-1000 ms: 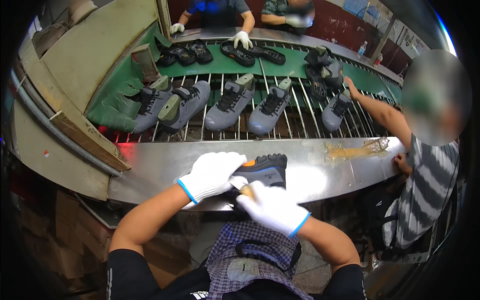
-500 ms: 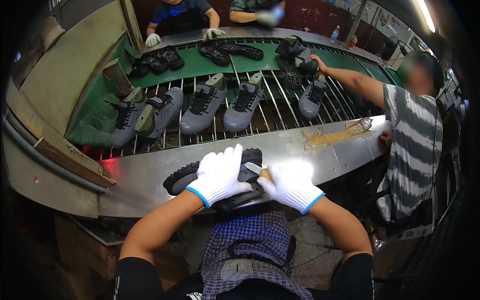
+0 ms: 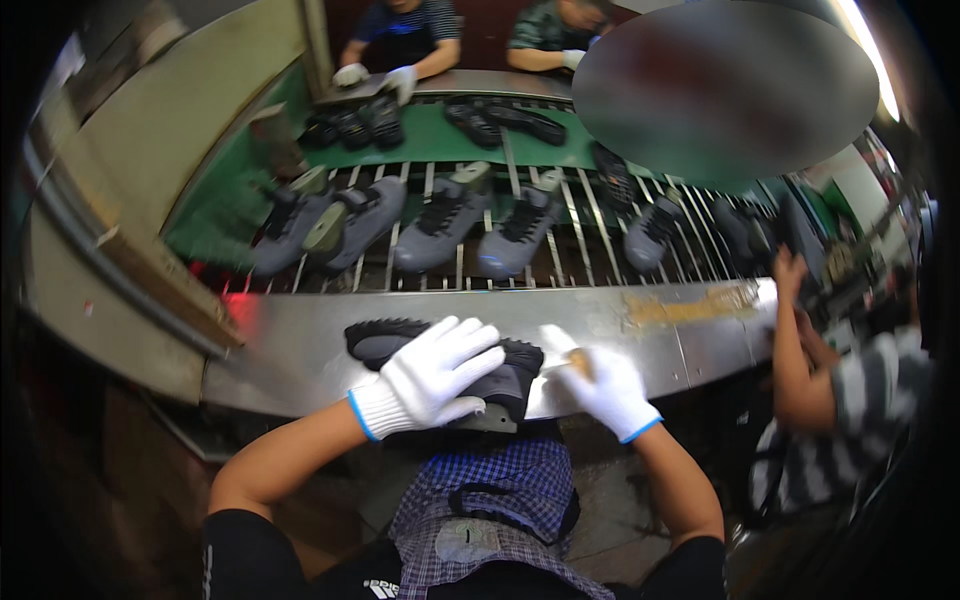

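A dark grey shoe (image 3: 512, 385) with a chunky black sole lies on its side at the metal ledge's near edge, the pale end of a shoe last showing at its opening. Across its middle lies my left hand (image 3: 432, 372) in a white knit glove, fingers over the far side and thumb at the near side, gripping it. My right hand (image 3: 608, 395), also gloved, is just right of the shoe and apart from it. It holds a knife (image 3: 577, 362) with a tan handle; its pale blade points up and left, smeared by motion.
Beyond the metal ledge (image 3: 330, 310), several grey shoes on lasts (image 3: 440, 235) stand on a rod conveyor (image 3: 590, 225). Black soles (image 3: 520, 122) lie on the green belt (image 3: 420, 150) behind. Gloved co-workers sit opposite; another person (image 3: 850, 395) reaches to a shoe at right. A wood-edged panel (image 3: 165, 285) bounds the left.
My right hand has drawn the knife off the shoe to the right. My left hand stays on the shoe, now turned somewhat. The person at right has moved their hand nearer the ledge's right end.
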The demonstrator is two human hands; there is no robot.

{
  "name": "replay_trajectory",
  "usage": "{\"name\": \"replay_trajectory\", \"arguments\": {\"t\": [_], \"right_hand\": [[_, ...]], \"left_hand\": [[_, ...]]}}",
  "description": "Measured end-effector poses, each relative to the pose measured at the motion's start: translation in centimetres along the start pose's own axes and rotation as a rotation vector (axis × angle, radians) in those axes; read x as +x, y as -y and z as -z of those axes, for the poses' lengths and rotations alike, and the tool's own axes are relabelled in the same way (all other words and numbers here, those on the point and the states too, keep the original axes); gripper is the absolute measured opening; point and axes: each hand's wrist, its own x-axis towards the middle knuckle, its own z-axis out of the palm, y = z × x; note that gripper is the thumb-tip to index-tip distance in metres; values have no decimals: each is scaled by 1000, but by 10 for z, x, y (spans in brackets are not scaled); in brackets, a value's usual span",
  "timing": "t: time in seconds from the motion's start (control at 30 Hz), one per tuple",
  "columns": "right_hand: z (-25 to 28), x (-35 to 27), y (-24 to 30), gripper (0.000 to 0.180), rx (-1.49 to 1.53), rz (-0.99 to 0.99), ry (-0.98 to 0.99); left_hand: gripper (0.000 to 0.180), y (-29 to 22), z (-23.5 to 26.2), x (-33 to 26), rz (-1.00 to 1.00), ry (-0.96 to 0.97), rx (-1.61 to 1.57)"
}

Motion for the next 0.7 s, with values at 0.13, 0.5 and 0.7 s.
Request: {"name": "replay_trajectory", "arguments": {"t": [0.13, 0.5, 0.7], "right_hand": [[7, 12, -42, 52, -611, -167, -2], [-57, 60, 29, 42, 633, 209, 319], [-123, -80, 4, 74, 1395, -302, 558]], "left_hand": [[77, -3, 11, -93, 448, -377, 144], [79, 56, 8, -130, 978, -327, -661], [58, -36, 20, -44, 832, -346, -1013]]}}
